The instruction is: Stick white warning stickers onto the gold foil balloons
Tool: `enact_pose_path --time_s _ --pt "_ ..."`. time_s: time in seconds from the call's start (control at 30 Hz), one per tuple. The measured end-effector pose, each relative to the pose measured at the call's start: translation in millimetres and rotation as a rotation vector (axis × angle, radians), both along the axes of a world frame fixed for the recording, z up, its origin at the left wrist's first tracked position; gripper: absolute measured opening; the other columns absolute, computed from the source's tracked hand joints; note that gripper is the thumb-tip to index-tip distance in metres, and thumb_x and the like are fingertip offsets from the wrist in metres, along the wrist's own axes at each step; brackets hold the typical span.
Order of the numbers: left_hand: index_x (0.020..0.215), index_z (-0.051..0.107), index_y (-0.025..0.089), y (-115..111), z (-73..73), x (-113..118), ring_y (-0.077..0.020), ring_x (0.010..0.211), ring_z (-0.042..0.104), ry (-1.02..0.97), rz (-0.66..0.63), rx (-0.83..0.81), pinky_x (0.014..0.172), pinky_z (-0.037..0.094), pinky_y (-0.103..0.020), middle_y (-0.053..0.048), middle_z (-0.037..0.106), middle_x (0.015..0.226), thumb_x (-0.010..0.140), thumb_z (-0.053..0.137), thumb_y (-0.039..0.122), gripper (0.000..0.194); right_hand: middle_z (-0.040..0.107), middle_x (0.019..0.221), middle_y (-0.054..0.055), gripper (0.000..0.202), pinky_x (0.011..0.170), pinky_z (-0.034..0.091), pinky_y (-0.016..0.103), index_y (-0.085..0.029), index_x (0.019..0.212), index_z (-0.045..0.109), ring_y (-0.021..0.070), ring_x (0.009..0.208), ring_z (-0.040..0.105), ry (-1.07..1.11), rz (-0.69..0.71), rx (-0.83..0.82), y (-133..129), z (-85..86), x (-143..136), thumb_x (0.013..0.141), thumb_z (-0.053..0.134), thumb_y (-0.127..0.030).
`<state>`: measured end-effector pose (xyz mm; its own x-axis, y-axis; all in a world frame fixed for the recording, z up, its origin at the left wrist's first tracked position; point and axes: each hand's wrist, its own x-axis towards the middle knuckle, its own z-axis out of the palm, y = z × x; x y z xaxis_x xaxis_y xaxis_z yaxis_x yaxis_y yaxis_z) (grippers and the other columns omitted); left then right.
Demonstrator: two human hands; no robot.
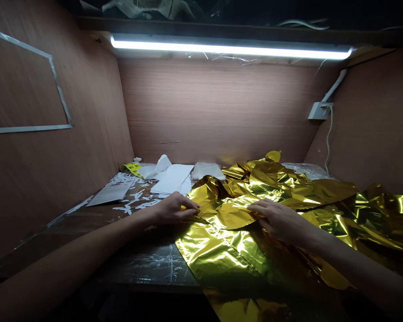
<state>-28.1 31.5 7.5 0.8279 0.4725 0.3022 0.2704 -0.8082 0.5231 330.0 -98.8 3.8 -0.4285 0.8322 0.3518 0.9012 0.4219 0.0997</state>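
Note:
Shiny gold foil (218, 255) lies crumpled over the middle and right of the table, and part of it hangs over the front edge. My left hand (174, 208) pinches the foil's left side between thumb and fingers. On the right, my right hand (275, 217) has its fingers closed on a raised fold of the same foil. The fold stretches between both hands. The right thumb is partly hidden under the foil. Whether the foil is one sheet or several pieces I cannot tell.
White paper sheets (173, 179) and a printed sheet (110, 192) lie at the back left among white scraps (130, 205), near a yellow label strip (130, 169). A clear plastic packet (208, 171) sits behind the foil. Wooden walls enclose the table; a lit tube (231, 48) hangs above.

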Motion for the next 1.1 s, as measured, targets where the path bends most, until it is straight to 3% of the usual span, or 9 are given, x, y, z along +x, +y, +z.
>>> enact_pose_path --time_s 0.17,0.4,0.6,0.77,0.97,1.1 --pt "0.106 0.082 0.017 3 6.5 -4 -0.0201 0.106 0.075 0.014 0.065 -0.001 0.097 0.057 -0.028 -0.008 0.079 0.113 0.080 0.058 0.010 0.035 0.078 0.101 0.007 0.033 0.088 0.055 0.036 -0.022 0.104 0.076 0.0234 0.098 0.070 0.009 0.034 0.058 0 5.3 1 0.087 0.053 -0.005" --pt "0.105 0.083 0.017 10 10.8 -13 -0.0195 0.100 0.076 0.135 0.056 -0.019 0.091 0.056 -0.024 -0.006 0.080 0.108 0.071 0.053 0.002 0.047 0.079 0.096 0.006 0.029 0.087 0.058 0.037 -0.024 0.101 0.076 0.0228 0.092 0.072 0.028 0.081 0.195 -6 16.7 -7 0.091 0.054 -0.009" --pt "0.105 0.083 0.020 11 14.9 -16 -0.0182 0.089 0.075 0.157 0.058 -0.001 0.080 0.053 -0.021 -0.004 0.082 0.100 0.081 0.058 0.013 0.036 0.079 0.090 0.005 0.026 0.084 0.058 0.035 -0.024 0.095 0.077 0.0219 0.087 0.073 0.036 0.105 0.152 -12 10.3 -7 0.088 0.057 -0.008" --pt "0.107 0.082 0.019 3 19.6 -15 -0.0174 0.079 0.074 0.168 0.027 0.063 0.072 0.051 -0.021 -0.006 0.082 0.096 0.083 0.071 0.030 0.028 0.079 0.097 0.006 0.024 0.089 0.057 0.039 -0.023 0.097 0.076 0.0227 0.090 0.074 0.064 0.073 0.271 -15 5.7 -7 0.096 0.054 -0.014" --pt "0.105 0.083 0.023 -2 23.1 -17 -0.0232 0.109 0.074 0.176 -0.055 -0.025 0.090 0.053 -0.025 -0.009 0.079 0.114 0.084 0.076 0.034 0.025 0.078 0.096 0.008 0.022 0.088 0.056 0.041 -0.020 0.100 0.074 0.0227 0.088 0.072 0.039 0.136 0.297 -13 -1.4 -9 0.098 0.053 -0.016" --pt "0.100 0.084 0.023 -9 21.5 -11 -0.0216 0.098 0.076 0.138 -0.040 0.002 0.084 0.053 -0.025 -0.008 0.081 0.105 0.088 0.073 0.040 0.023 0.074 0.081 0.006 0.021 0.079 0.053 0.035 -0.020 0.094 0.073 0.0200 0.079 0.068 0.043 0.138 0.304 -11 -9.7 -11 0.098 0.053 -0.014"
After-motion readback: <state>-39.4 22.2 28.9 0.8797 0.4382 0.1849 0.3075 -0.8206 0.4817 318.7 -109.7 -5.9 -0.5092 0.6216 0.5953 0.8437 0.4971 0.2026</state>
